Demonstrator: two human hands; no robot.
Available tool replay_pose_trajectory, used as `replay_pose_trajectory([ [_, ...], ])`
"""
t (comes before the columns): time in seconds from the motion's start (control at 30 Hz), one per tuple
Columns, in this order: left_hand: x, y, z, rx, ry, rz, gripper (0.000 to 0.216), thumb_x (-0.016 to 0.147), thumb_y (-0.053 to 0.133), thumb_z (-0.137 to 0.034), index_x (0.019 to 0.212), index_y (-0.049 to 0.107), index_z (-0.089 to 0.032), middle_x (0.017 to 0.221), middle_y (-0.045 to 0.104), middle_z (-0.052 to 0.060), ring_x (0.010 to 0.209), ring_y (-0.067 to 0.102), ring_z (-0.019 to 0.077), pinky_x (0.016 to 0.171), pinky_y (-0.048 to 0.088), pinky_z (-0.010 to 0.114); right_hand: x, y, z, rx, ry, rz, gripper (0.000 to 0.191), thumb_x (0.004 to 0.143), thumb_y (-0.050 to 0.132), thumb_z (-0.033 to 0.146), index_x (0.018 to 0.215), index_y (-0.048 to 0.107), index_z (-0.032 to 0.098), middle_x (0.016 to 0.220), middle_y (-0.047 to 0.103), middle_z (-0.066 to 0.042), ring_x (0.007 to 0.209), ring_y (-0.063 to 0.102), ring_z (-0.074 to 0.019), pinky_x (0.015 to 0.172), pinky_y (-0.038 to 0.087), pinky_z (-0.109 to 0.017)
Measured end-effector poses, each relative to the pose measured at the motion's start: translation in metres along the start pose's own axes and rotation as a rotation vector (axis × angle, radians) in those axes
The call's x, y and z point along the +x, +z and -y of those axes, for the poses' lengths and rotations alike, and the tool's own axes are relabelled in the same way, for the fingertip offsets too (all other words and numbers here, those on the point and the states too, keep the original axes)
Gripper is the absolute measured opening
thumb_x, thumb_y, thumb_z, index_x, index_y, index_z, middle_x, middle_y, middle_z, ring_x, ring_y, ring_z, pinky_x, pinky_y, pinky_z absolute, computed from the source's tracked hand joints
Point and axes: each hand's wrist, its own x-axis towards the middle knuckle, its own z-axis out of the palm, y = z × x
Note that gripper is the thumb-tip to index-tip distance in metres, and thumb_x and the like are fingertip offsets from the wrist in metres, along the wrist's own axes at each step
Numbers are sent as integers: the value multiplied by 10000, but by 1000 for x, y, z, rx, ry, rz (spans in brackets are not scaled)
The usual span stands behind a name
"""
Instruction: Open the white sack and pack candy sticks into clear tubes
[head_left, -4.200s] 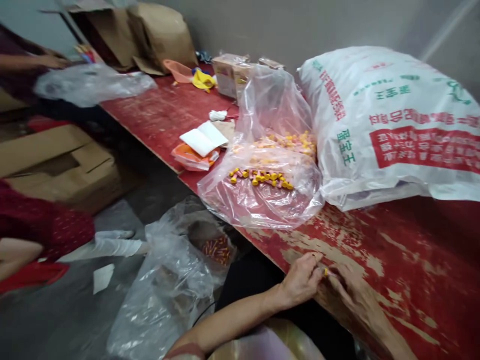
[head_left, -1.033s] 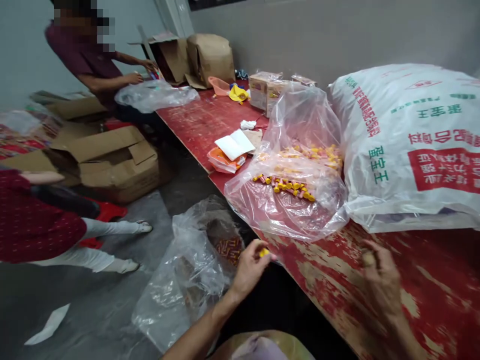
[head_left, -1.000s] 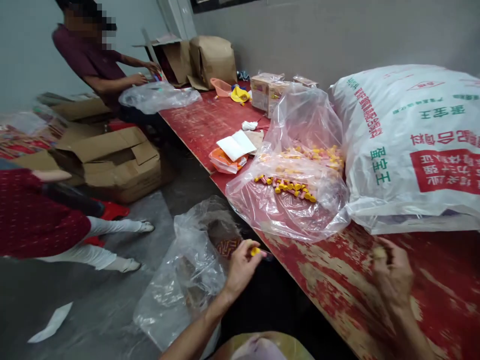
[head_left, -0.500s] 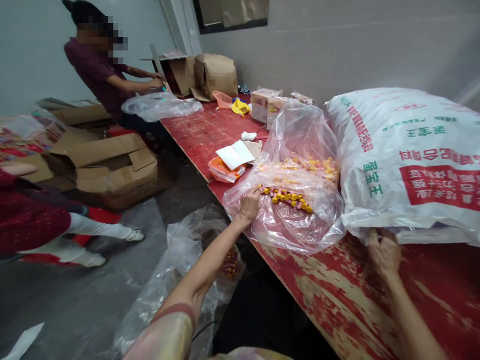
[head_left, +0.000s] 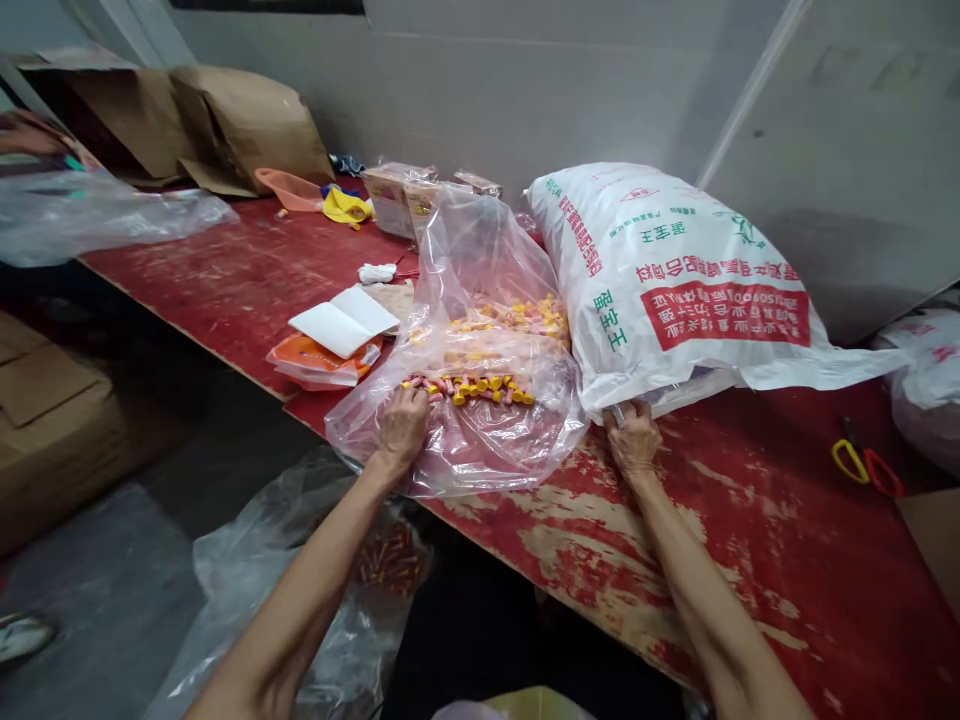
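A clear plastic bag (head_left: 480,450) lies on the red table, with small pink pieces with yellow caps (head_left: 487,388) spread in its mouth and heaped further in. My left hand (head_left: 405,425) rests at the left end of the row of pieces, fingers curled. What it pinches, if anything, is hidden. To the right stands a full white woven sack (head_left: 675,270) with red and green print. My right hand (head_left: 634,437) is at the sack's lower front edge, fingers bent and partly hidden by the edge. I cannot make out what they hold.
Left of the bag are white paper (head_left: 345,320) and an orange packet (head_left: 322,362). Boxes (head_left: 401,200), a yellow cloth (head_left: 346,206) and a basket (head_left: 289,188) stand behind. Scissors (head_left: 862,460) lie at right. A co-worker's arm (head_left: 30,135) shows at far left. Another plastic bag (head_left: 277,580) sits below the table.
My view has swung right, so the co-worker is mostly out of frame and the scissors have come into view. Both hands stay at the bag and the sack.
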Motion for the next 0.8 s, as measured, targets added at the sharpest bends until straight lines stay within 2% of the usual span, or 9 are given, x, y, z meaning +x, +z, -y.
replay_pose_trajectory([
  [0.1,-29,-5,-29,-261,-89,-112,148,830,544,-261,942,560,-166,943,615,103,905,583,245,842,464,374,-1,-7,-1,71,25,-9,325,804,510,353,997,631,121,1111,586,-162,988,534,-260,878,386,-384],
  [0.17,-50,-5,-57,-569,-155,-114,186,803,594,-327,907,562,-176,824,601,40,763,591,187,749,498,320,-9,-18,-4,131,25,33,337,800,490,364,996,605,116,1005,626,-140,908,562,-240,855,416,-381],
  [0.27,-78,0,-107,-1050,-209,60,247,779,632,-379,892,591,-163,789,601,14,678,599,139,624,509,250,-37,-44,-6,279,-25,213,331,834,460,405,993,591,146,874,655,-70,744,587,-180,731,471,-306],
  [0.33,-92,4,-139,-1217,-202,165,257,770,646,-378,894,632,-153,820,611,22,663,601,124,598,504,232,-62,-62,-4,419,-73,355,310,862,457,411,995,597,168,904,657,-58,769,600,-169,709,479,-279],
  [0.43,-107,12,-172,-1236,-133,228,200,761,652,-323,870,683,-158,848,630,35,701,597,128,648,499,240,-95,-83,0,553,-140,499,264,885,484,378,1020,608,189,958,650,-58,851,605,-177,761,481,-292],
  [0.5,-115,18,-183,-1210,-126,241,182,752,653,-287,885,686,-167,826,647,30,728,593,137,687,492,247,-109,-90,2,563,-158,510,245,888,494,352,1034,613,196,965,648,-61,872,602,-183,786,481,-307],
  [0.63,-126,27,-186,-1188,-161,259,157,756,651,-293,856,679,-175,762,644,17,704,574,137,693,482,249,-118,-98,2,521,-173,440,253,887,509,335,1068,622,198,961,640,-74,872,587,-188,773,486,-313],
  [0.8,-134,28,-191,-1238,-160,277,167,757,649,-284,865,717,-176,816,667,38,784,609,165,747,497,269,-113,-107,8,494,-299,473,252,908,499,301,1102,626,203,936,621,-69,791,583,-163,706,489,-285],
])
